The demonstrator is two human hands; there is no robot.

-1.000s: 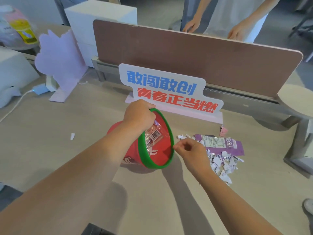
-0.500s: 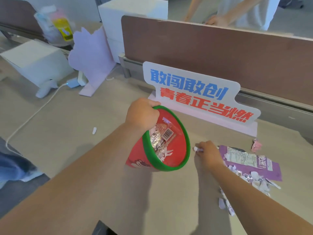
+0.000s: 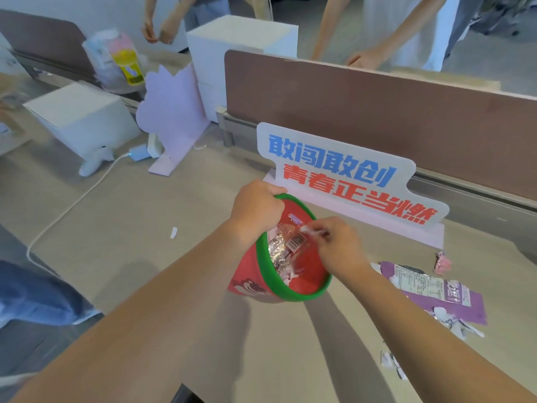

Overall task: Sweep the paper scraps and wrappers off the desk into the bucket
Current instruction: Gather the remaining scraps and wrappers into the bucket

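Bucket [image 3: 247,282] red, green-rimmed, tilted; right hand [image 3: 340,248] pinches paper scrap [image 3: 305,228].

Too blurred to make out the scrap [image 3: 304,228] pinched by the right hand [image 3: 338,245]; bucket [image 3: 293,297] rim partly hidden under the left hand [image 3: 255,209].

Wrapper [image 3: 433,289] lies on desk [image 3: 145,228], right of bucket [image 3: 279,292].

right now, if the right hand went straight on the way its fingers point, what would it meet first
Likely the left hand, which grips the green-rimmed red bucket; the right hand, pinching a white paper scrap, points left across the opening. Depth is unclear.
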